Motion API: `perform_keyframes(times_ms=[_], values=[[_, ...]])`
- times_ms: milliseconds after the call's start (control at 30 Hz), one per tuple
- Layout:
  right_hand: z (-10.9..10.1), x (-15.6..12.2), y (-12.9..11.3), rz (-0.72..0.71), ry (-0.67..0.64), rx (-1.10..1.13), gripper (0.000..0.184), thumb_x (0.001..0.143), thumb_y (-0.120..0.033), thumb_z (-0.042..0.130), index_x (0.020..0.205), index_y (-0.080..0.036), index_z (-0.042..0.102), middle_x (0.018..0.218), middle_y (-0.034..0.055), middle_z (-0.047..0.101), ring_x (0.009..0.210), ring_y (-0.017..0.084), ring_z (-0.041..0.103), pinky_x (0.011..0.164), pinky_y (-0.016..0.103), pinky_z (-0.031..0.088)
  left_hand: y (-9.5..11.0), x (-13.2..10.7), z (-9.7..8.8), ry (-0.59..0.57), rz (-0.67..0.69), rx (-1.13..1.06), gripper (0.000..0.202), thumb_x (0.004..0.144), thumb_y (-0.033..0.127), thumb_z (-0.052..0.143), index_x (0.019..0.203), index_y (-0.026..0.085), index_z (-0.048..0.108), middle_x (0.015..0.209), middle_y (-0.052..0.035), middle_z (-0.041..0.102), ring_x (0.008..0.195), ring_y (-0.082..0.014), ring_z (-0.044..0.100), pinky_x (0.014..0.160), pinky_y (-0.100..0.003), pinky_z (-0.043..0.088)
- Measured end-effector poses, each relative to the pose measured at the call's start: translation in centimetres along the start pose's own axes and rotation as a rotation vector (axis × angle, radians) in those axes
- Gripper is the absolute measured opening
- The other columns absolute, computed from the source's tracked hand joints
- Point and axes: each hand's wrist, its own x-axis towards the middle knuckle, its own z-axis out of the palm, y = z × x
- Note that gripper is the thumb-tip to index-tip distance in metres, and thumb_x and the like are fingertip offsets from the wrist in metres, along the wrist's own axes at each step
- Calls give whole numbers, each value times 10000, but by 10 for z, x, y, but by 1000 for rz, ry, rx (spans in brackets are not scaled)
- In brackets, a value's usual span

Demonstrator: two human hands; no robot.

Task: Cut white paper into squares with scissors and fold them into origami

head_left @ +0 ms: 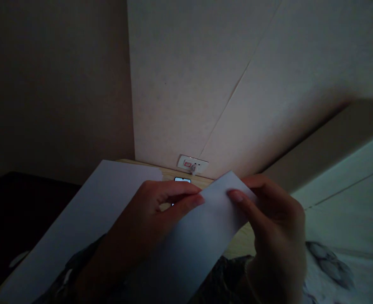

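Between my two hands a white sheet of paper (pixel 202 236) is held up, its far corner pointing toward the wall. My left hand (pixel 161 211) pinches the paper's left edge between thumb and fingers. On the opposite edge my right hand (pixel 268 219) grips it, thumb on top and fingers behind. Another white sheet (pixel 104 202) lies to the left, partly under my left forearm. Beyond my left fingers, the lit screen of a phone (pixel 182 180) shows; my hand and the paper hide most of it.
A wooden table (pixel 205 182) meets the wall behind. Just above its edge is a wall socket (pixel 193 164) with a plug in it. To the right stands a pale panel or bed frame (pixel 347 185), with patterned cloth (pixel 332 266) below. The room is dim.
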Motion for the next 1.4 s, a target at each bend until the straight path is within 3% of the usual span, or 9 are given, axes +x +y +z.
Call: perform_keyframes(times_ms=[67, 200, 333, 533, 667, 800, 1033, 1233, 1400], values=[[1, 1, 0, 41, 4, 63, 75, 784, -247, 721, 735, -240, 664, 585, -61, 603, 466, 86, 499, 365, 165, 360, 2, 0, 1, 52, -12, -17, 239, 865, 216, 560, 655, 195, 673, 660, 64, 727, 545, -87, 635, 456, -135, 449], [0, 2, 3, 105, -59, 108, 66, 747, -272, 753, 754, -241, 695, 601, -53, 624, 478, 94, 512, 368, 168, 361, 6, 0, 3, 102, -54, -39, 185, 835, 189, 578, 710, 215, 713, 667, 67, 738, 574, -103, 648, 526, -147, 481], [-4, 3, 7, 163, -102, 85, 52, 737, -257, 767, 750, -256, 717, 630, -51, 649, 557, 104, 557, 470, 178, 432, 6, 1, 2, 130, -135, -87, 182, 810, 205, 616, 665, 224, 724, 644, 62, 733, 580, -116, 650, 557, -159, 494], [-2, 6, 12, 121, -93, 325, 208, 768, -240, 717, 966, -302, 708, 820, -38, 721, 759, 145, 664, 658, 227, 539, -6, 2, 3, 423, -246, -309, 95, 778, 228, 666, 727, 244, 744, 707, 68, 746, 663, -126, 669, 567, -163, 501], [6, 6, 11, 127, -126, 311, 154, 770, -227, 707, 903, -297, 740, 867, -34, 751, 814, 158, 692, 716, 248, 557, -9, 1, 9, 472, -280, -423, 63, 760, 226, 697, 709, 238, 733, 711, 66, 739, 674, -122, 657, 576, -163, 497], [13, 4, 8, 180, -56, 311, 208, 759, -213, 737, 933, -325, 748, 919, -45, 774, 863, 156, 715, 729, 232, 570, -6, -1, 16, 450, -282, -436, 48, 769, 251, 705, 751, 245, 748, 740, 61, 749, 708, -129, 667, 624, -174, 511], [11, 4, 16, 300, -35, 258, 117, 689, -307, 800, 791, -259, 768, 726, -11, 774, 588, 164, 698, 481, 222, 550, 3, 2, 15, 317, -273, -574, 55, 740, 208, 734, 755, 249, 769, 798, 32, 777, 756, -153, 708, 687, -198, 559], [1, 7, 20, 327, -159, 274, 105, 671, -299, 804, 766, -268, 774, 757, 2, 779, 647, 193, 704, 546, 276, 559, 2, 4, 4, 188, -233, -775, 131, 753, 205, 736, 821, 306, 782, 859, 20, 777, 733, -147, 707, 571, -171, 560], [2, 9, 23, 359, -265, 328, 165, 670, -306, 806, 831, -289, 778, 834, 3, 788, 744, 201, 716, 650, 293, 560, 0, 2, 4, 98, -261, -873, 178, 712, 202, 778, 836, 328, 783, 819, 23, 761, 724, -142, 691, 580, -170, 558]])
